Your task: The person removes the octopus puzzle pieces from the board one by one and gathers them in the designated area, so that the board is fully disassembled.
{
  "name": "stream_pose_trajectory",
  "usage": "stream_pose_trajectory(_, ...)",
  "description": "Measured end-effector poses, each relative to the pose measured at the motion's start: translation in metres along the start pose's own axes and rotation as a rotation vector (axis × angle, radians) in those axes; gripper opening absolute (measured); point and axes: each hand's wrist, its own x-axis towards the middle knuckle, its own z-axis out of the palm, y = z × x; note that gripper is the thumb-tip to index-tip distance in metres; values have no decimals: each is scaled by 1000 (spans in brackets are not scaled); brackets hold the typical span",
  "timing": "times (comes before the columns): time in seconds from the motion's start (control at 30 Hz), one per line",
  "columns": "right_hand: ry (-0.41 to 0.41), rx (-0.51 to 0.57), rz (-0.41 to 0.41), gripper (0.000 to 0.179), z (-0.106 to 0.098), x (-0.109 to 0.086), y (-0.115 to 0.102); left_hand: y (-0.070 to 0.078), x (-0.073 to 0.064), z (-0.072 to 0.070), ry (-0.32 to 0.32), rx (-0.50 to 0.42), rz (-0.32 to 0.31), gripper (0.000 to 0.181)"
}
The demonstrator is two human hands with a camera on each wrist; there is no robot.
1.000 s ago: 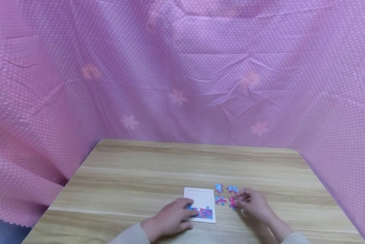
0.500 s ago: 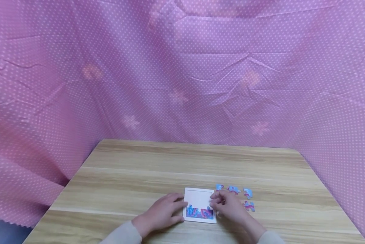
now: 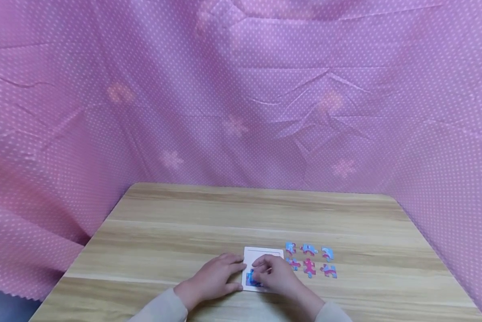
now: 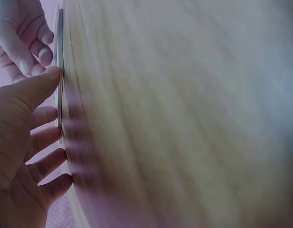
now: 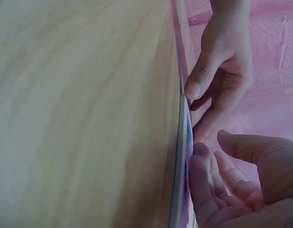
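Observation:
A square white puzzle tray [image 3: 262,249] lies flat on the table, with blue and purple puzzle pieces [image 3: 249,279] fitted along its near side. My left hand [image 3: 214,275] rests at the tray's left edge; in the left wrist view its thumb [image 4: 46,81] and spread fingers touch that edge. My right hand [image 3: 277,275] is over the tray and hides part of the fitted row. Seen from the right wrist, the right hand's fingers [image 5: 201,175] are on or just above the pieces, the thumb stands apart, and nothing shows between them.
Just right of the tray, several loose blue and pink jigsaw pieces lie in two rows, among them a pink one [image 3: 309,265] and a blue-red one [image 3: 328,270]. The wooden table [image 3: 184,214] is backed by a pink dotted curtain [image 3: 241,112].
My right hand has moved left from the loose pieces, past the tray's right edge, to over the tray. My left hand has drawn back from the fitted pieces to the left edge.

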Motion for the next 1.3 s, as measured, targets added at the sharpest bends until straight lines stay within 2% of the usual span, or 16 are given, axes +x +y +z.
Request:
stream_pose_trajectory(0.2,23,-89,2,19,5,1,0,0,0,2,7,17,2,52)
stream_pose_trajectory(0.5,29,-128,40,18,8,1,-3,0,0,3,3,0,-4,51)
stream_pose_trajectory(0.83,18,-83,21,16,6,3,-2,-2,1,2,21,6,2,50)
stream_pose_trajectory(1.07,8,-75,7,14,2,6,-4,-3,4,-1,10,7,-5,50)
stream_pose_trajectory(1.3,3,-4,22,14,0,8,-3,-3,6,-5,-4,5,-3,50)
